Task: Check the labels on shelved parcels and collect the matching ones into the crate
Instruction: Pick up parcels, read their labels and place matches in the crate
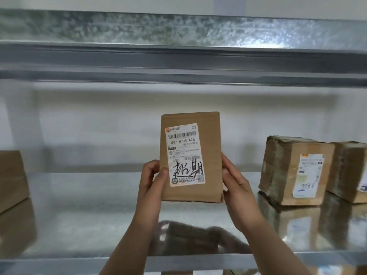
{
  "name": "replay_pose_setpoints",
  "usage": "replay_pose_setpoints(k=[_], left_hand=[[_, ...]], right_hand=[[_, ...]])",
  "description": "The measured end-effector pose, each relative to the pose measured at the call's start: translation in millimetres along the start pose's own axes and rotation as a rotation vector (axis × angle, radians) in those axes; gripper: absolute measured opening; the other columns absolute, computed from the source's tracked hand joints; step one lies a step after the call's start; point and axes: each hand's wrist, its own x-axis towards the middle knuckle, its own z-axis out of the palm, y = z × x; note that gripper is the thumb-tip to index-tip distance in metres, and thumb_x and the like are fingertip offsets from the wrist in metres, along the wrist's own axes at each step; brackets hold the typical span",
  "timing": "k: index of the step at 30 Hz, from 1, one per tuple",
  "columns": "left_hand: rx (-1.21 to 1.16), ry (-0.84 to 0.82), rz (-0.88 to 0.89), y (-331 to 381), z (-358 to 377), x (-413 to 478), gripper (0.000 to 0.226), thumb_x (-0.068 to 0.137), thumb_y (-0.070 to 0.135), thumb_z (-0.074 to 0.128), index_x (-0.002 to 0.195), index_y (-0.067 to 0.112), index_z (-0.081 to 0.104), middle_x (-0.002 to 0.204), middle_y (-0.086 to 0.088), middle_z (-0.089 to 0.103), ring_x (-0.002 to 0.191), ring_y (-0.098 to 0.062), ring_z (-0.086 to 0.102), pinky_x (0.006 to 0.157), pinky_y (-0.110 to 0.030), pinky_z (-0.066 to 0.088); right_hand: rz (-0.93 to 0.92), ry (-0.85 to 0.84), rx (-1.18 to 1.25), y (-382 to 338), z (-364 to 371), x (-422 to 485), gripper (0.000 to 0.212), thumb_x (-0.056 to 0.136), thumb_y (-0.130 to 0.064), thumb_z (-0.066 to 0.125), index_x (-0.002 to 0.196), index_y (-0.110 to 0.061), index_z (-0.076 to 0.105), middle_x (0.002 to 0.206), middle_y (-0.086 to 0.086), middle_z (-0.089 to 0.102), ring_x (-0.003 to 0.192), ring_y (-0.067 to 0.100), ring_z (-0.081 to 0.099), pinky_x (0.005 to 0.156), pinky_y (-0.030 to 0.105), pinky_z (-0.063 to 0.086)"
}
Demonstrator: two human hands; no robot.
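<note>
I hold a flat brown cardboard parcel (210,139) upright above the metal shelf, its face turned toward me. Its white shipping label (184,153) shows a barcode, the code 507-N705 A26 and large black handwriting. My left hand (154,175) grips the parcel's lower left edge, thumb on the label's corner. My right hand (232,175) grips the lower right edge. No crate is in view.
Two taped cardboard boxes stand at the shelf's right: one (286,169) with a white label marked in blue pen, another (349,171) cut by the frame edge. A third box (12,177) sits at far left. The shiny shelf (99,225) has another shelf (178,56) overhead.
</note>
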Motion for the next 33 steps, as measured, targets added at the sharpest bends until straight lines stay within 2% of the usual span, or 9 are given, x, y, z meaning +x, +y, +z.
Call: replay_pose_setpoints(k=[5, 10, 12, 15, 18, 24, 29, 31, 33], left_hand=[[-0.030, 0.187, -0.082, -1.8, -2.9, 6.5, 0.027, 0.109, 0.031, 0.047, 0.105, 0.029, 0.073, 0.108, -0.002, 0.078, 0.111, -0.032, 0.071, 0.101, -0.058, 0.055], [-0.044, 0.191, -0.023, -5.1, -4.4, 8.0, 0.025, 0.110, 0.018, 0.046, 0.122, 0.030, 0.065, 0.110, -0.011, 0.071, 0.089, -0.026, 0.072, 0.060, -0.027, 0.059], [-0.110, -0.010, 0.001, 4.0, -0.6, 10.5, 0.015, 0.101, 0.038, 0.064, 0.111, 0.032, 0.074, 0.105, -0.004, 0.076, 0.093, -0.025, 0.075, 0.067, -0.031, 0.063], [-0.227, -0.260, -0.081, 15.1, 0.9, 3.2, 0.067, 0.050, 0.082, 0.083, 0.101, 0.039, 0.082, 0.102, 0.012, 0.080, 0.095, -0.006, 0.076, 0.075, -0.024, 0.062], [-0.143, -0.333, -0.104, -6.7, -12.2, -2.3, 0.108, 0.067, 0.094, 0.061, 0.156, 0.036, 0.042, 0.154, 0.007, 0.054, 0.145, -0.017, 0.048, 0.103, -0.034, 0.051], [-0.099, -0.399, -0.060, -8.1, -15.4, -9.1, 0.115, 0.075, 0.086, 0.063, 0.163, 0.025, 0.021, 0.163, 0.007, 0.043, 0.150, -0.011, 0.040, 0.119, -0.030, 0.039], [-0.160, -0.356, -0.026, 1.8, -7.8, -6.3, 0.100, 0.076, 0.077, 0.069, 0.153, 0.018, 0.043, 0.146, 0.002, 0.062, 0.137, -0.017, 0.056, 0.103, -0.026, 0.052], [-0.180, -0.293, -0.001, 4.8, -5.5, -5.7, 0.077, 0.086, 0.064, 0.067, 0.148, 0.021, 0.052, 0.140, -0.002, 0.066, 0.131, -0.020, 0.062, 0.099, -0.036, 0.057], [-0.145, -0.126, -0.008, 3.8, -5.7, -2.3, 0.038, 0.100, 0.039, 0.061, 0.137, 0.028, 0.061, 0.133, -0.003, 0.070, 0.122, -0.023, 0.067, 0.093, -0.049, 0.060]], right_hand=[[0.017, 0.039, 0.039, -2.6, 2.3, -2.4, 0.040, 0.099, -0.024, 0.057, 0.138, -0.019, 0.067, 0.126, 0.004, 0.076, 0.120, 0.028, 0.071, 0.097, 0.042, 0.060], [0.029, -0.198, 0.049, -6.5, 12.9, -6.7, 0.045, 0.112, -0.030, 0.037, 0.152, -0.022, 0.054, 0.148, 0.008, 0.063, 0.139, 0.029, 0.058, 0.112, 0.052, 0.049], [0.071, -0.290, 0.067, -3.0, 16.8, -5.0, 0.047, 0.115, -0.036, 0.032, 0.161, -0.031, 0.037, 0.156, 0.005, 0.055, 0.144, 0.031, 0.053, 0.117, 0.064, 0.041], [0.060, -0.364, 0.122, -2.9, 19.6, -4.1, 0.057, 0.108, -0.039, 0.032, 0.164, -0.038, 0.025, 0.159, 0.002, 0.051, 0.145, 0.032, 0.052, 0.115, 0.065, 0.043], [0.020, -0.359, 0.189, -5.4, 18.2, -4.5, 0.055, 0.108, -0.034, 0.029, 0.163, -0.030, 0.031, 0.160, 0.008, 0.049, 0.146, 0.035, 0.049, 0.114, 0.064, 0.044], [0.065, -0.361, 0.277, -6.4, 15.7, -5.1, 0.077, 0.094, -0.052, 0.069, 0.160, -0.028, 0.039, 0.158, 0.009, 0.052, 0.144, 0.031, 0.052, 0.102, 0.041, 0.055], [0.077, -0.288, 0.272, 7.0, 8.3, 1.4, 0.093, 0.091, -0.051, 0.074, 0.165, -0.027, 0.025, 0.163, 0.008, 0.045, 0.149, 0.032, 0.045, 0.114, 0.055, 0.045], [0.105, -0.207, 0.299, 11.5, 5.7, 3.4, 0.100, 0.086, -0.048, 0.081, 0.165, -0.023, 0.026, 0.160, 0.010, 0.048, 0.148, 0.032, 0.047, 0.120, 0.063, 0.036], [0.097, -0.088, 0.274, 10.2, 6.8, 4.2, 0.090, 0.080, -0.040, 0.088, 0.156, -0.017, 0.045, 0.146, 0.009, 0.064, 0.136, 0.025, 0.061, 0.116, 0.051, 0.044]])
